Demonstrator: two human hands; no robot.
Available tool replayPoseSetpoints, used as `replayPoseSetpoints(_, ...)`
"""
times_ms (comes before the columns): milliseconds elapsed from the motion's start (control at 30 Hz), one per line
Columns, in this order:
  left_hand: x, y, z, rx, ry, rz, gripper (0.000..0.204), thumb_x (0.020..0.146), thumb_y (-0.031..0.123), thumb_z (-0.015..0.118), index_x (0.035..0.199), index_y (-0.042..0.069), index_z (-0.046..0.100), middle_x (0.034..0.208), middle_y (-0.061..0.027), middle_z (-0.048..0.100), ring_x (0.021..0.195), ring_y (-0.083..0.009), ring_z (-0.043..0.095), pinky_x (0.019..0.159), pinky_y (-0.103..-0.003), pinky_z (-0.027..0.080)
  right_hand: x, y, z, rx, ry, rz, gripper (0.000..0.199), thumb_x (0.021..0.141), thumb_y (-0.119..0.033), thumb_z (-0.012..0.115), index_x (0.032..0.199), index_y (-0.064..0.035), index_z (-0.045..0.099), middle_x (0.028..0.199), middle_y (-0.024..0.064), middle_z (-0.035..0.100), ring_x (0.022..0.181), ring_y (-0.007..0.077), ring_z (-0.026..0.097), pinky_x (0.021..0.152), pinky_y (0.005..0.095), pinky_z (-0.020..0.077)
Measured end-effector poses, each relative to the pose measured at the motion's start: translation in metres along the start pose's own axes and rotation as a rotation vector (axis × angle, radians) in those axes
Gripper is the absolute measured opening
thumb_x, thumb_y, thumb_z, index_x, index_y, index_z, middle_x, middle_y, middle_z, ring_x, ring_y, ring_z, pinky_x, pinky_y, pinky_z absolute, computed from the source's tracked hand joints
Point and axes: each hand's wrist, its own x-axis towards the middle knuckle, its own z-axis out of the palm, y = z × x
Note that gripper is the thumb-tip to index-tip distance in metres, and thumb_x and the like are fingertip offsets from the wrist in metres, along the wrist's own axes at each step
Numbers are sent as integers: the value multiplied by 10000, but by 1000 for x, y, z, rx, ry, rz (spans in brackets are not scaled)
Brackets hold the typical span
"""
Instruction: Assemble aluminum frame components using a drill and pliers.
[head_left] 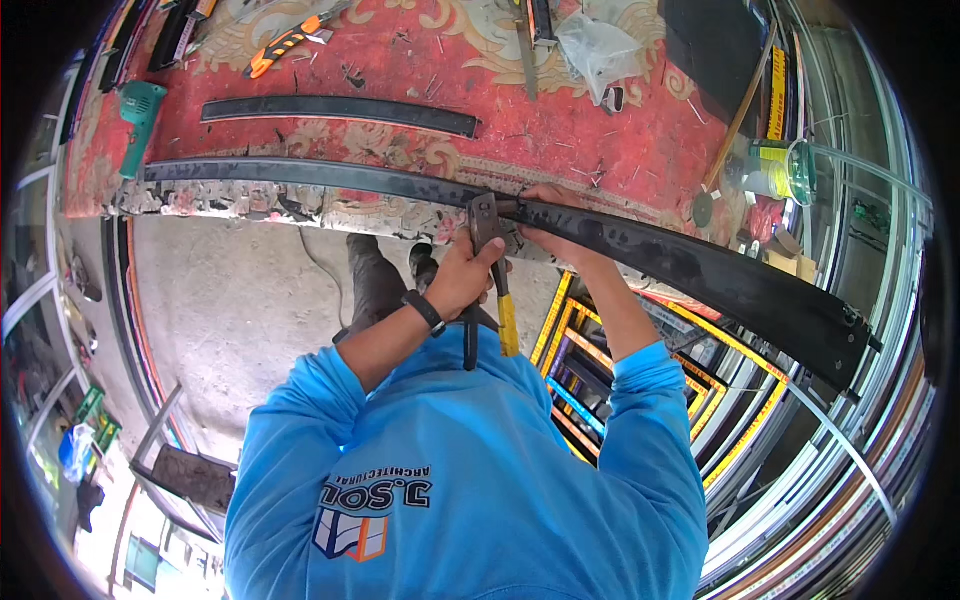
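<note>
My left hand [466, 270] is closed round a pair of pliers [485, 222], a grey-headed hand tool with one yellow handle and one dark handle. The handles hang down toward my body, and the head lies against a long black profile [640, 242]. My right hand [548, 222] grips that profile just right of the tool, with fingers above and below it. The profile runs across the near edge of the table, and its wide right end juts out past it. The exact contact between tool jaws and profile is hidden.
On the red patterned table cover [560, 120] lie a shorter black strip [340, 112], an orange utility knife [285, 45], a green power tool [141, 120] and a clear plastic bag [597, 52]. Framed profiles [740, 430] stand below at right. A dark bin [190, 475] sits lower left.
</note>
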Motion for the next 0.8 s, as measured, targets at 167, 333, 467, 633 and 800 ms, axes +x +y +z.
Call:
replayPoseSetpoints(167,2,-6,0,111,5,34,322,1052,326,588,1188,71,447,887,-82,695,504,-89,523,421,-255,473,6,-8,-4,-13,-61,64,458,749,-219,849,1136,-113,628,1075,105,675,1060,333,661,914,432,525)
replayPoseSetpoints(333,2,-9,2,209,16,59,344,1058,331,575,1190,62,408,887,-87,693,516,-95,545,425,-272,495,6,-2,-1,-16,-34,7,476,720,-219,863,1117,-106,625,1061,112,676,1038,343,672,898,438,525)
replayPoseSetpoints(467,5,-12,3,202,4,37,344,1054,321,584,1172,61,393,886,-95,692,523,-100,560,424,-282,504,9,-2,-2,-13,-64,27,478,714,-225,870,1105,-103,622,1056,110,678,1035,345,672,892,436,528)
replayPoseSetpoints(633,14,-3,5,210,-94,-1,340,1039,284,617,1174,62,398,898,-90,694,609,-123,618,446,-284,518,11,-4,-4,64,-57,89,462,715,-242,885,1074,-112,624,990,112,688,978,324,692,841,421,544)
replayPoseSetpoints(800,-4,-10,12,-279,-120,-173,286,998,248,690,1163,78,529,968,-65,696,816,-174,673,717,-375,605,13,-3,-3,0,-69,90,457,720,-274,892,1056,-110,629,975,108,688,956,305,697,816,411,544)
